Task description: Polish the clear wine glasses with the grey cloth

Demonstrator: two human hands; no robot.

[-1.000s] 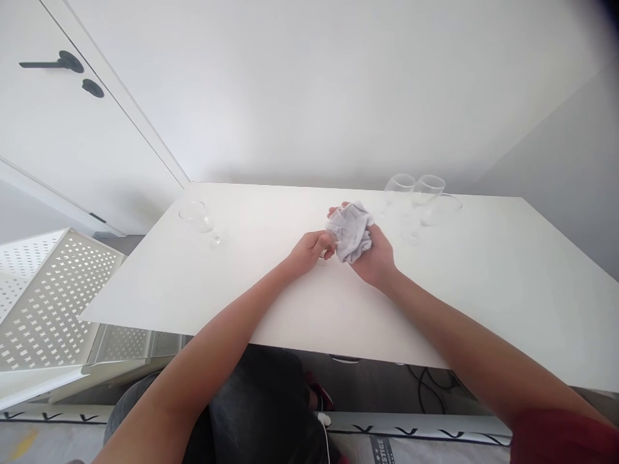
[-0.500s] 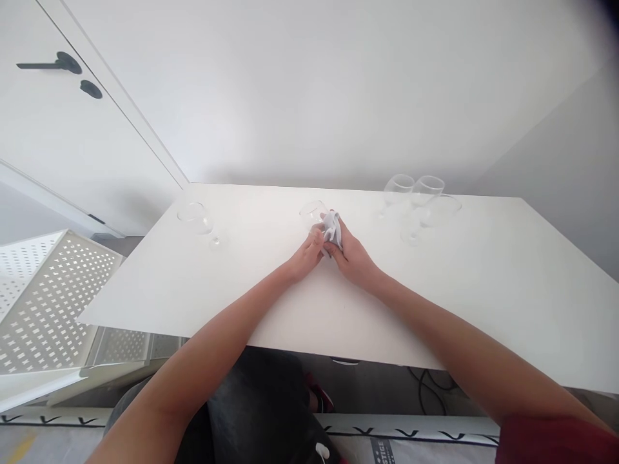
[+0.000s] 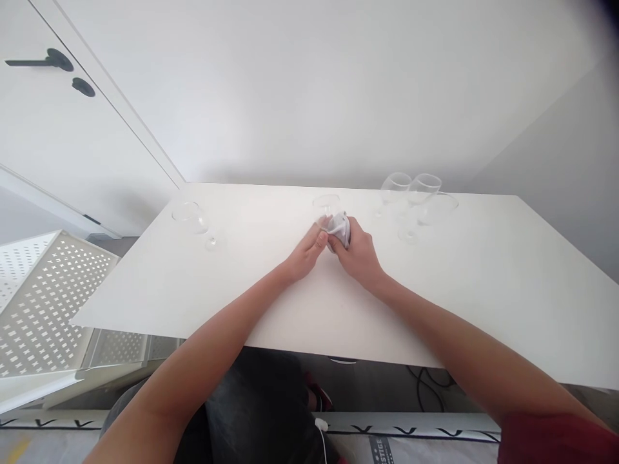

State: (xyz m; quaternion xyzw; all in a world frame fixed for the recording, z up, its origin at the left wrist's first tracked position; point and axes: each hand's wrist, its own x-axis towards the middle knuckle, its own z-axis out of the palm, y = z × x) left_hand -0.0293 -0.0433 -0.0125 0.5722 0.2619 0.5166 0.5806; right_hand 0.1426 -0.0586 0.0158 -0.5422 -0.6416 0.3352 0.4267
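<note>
A clear stemmed glass (image 3: 326, 207) stands at the middle of the white table (image 3: 483, 296). My left hand (image 3: 305, 252) is closed around its lower part, fingertips on the stem or bowl. My right hand (image 3: 358, 256) is closed on a small grey-white cloth (image 3: 338, 229), bunched and pressed against the glass from the right. The stem and foot of the glass are hidden by my fingers and the cloth.
One more clear glass (image 3: 192, 220) stands at the table's far left. Three glasses (image 3: 416, 200) cluster at the far right, near the wall. A white perforated metal rack (image 3: 48, 303) sits left of the table. Cables (image 3: 430, 383) hang under the table.
The cloth, held large and loose over the glass a second ago, is now bunched small in my right hand, low against the glass. The bowl of the glass now shows. Both hands shifted slightly.
</note>
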